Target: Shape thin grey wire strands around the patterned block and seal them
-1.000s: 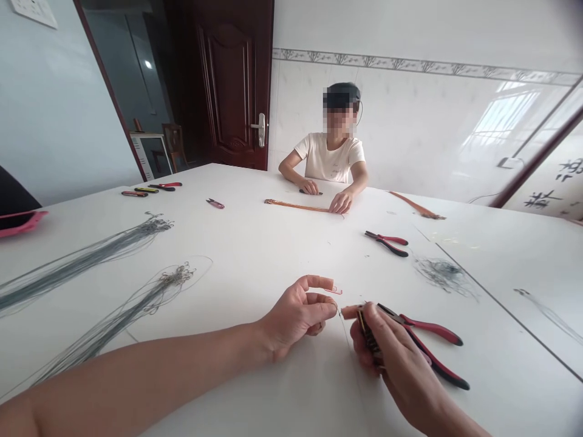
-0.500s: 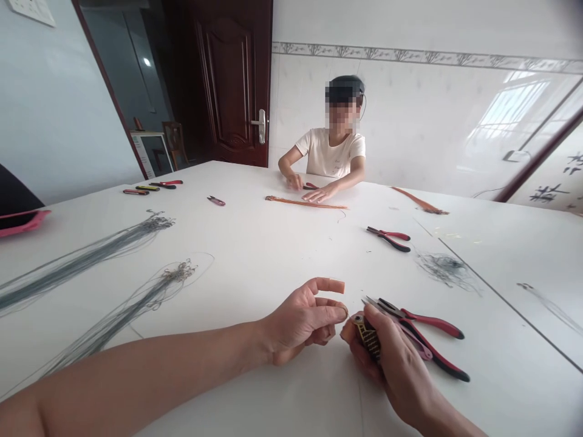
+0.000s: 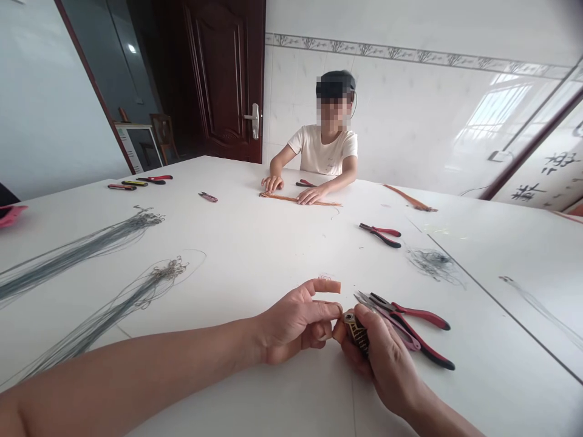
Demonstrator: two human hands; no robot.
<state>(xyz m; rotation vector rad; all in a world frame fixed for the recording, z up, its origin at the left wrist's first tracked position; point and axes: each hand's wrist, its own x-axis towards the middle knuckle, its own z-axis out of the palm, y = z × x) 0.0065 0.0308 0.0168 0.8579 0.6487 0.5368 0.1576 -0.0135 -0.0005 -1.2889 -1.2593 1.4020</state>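
Note:
My left hand (image 3: 303,321) is closed in a pinch of thumb and forefinger; whatever is between the tips is too small to make out. Orange covers sit on some fingertips. Against that pinch, my right hand (image 3: 387,358) grips a small black-and-gold patterned object (image 3: 357,335) with a round, silver-ringed dark spot at its top. The fingers hide the rest of it, so its kind is unclear. Just beyond the right hand are pink thread snips (image 3: 412,343), partly covered by the hand. Beside them lie long-nosed pliers (image 3: 421,314) with red-and-black handles, jaws pointing away to the left.
Two bundles of grey line with hooks (image 3: 150,220) (image 3: 169,270) lie at left. Across the table, a co-worker's hands (image 3: 312,194) rest on an orange bundle (image 3: 286,198). More pliers (image 3: 382,233), a tangle of line (image 3: 435,261) and a table seam (image 3: 478,285) are at right.
The view has shifted slightly to the right. My two hands have come closer together, the left pinch now meeting the patterned object. The co-worker's hand has moved onto the orange bundle's end.

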